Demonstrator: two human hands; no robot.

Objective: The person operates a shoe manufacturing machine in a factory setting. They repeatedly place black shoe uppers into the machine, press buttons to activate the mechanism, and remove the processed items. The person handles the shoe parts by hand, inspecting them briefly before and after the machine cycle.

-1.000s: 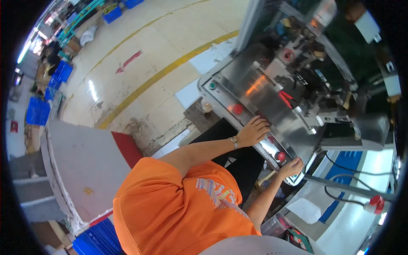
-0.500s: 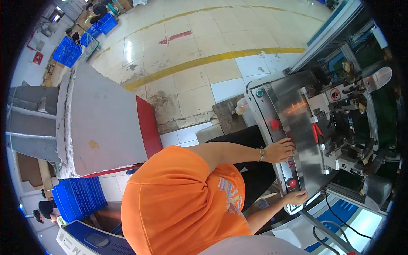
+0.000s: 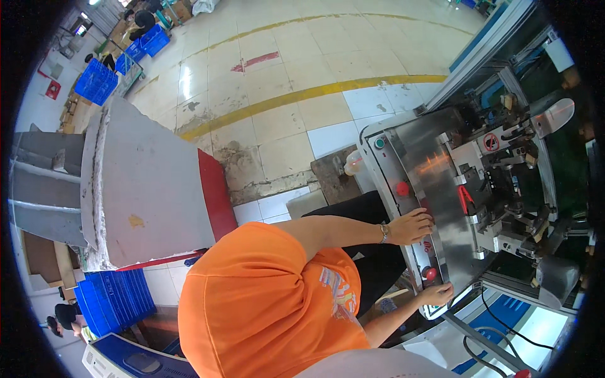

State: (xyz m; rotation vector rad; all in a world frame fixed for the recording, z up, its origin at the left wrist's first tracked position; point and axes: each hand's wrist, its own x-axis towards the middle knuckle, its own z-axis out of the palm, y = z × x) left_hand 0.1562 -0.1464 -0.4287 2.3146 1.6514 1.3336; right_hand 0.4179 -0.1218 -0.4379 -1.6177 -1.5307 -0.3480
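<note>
My left hand, with a wristwatch at the wrist, lies on the control panel of a machine. Its fingers are stretched out and a little apart over the panel's raised metal edge, between two red knobs. My right hand rests at the panel's near corner, just beyond the red mushroom button, its fingers extended along the edge. I see nothing held in either hand; what lies under the palms is hidden. A second red button and a green button sit farther up the panel.
Beyond the panel, a steel plate leads to a clamping fixture with a red-handled part. A large grey block stands at the left. Blue crates and co-workers are farther off.
The whole view has shifted slightly. Both hands stay in about the same places on the panel, and nothing has been picked up or let go.
</note>
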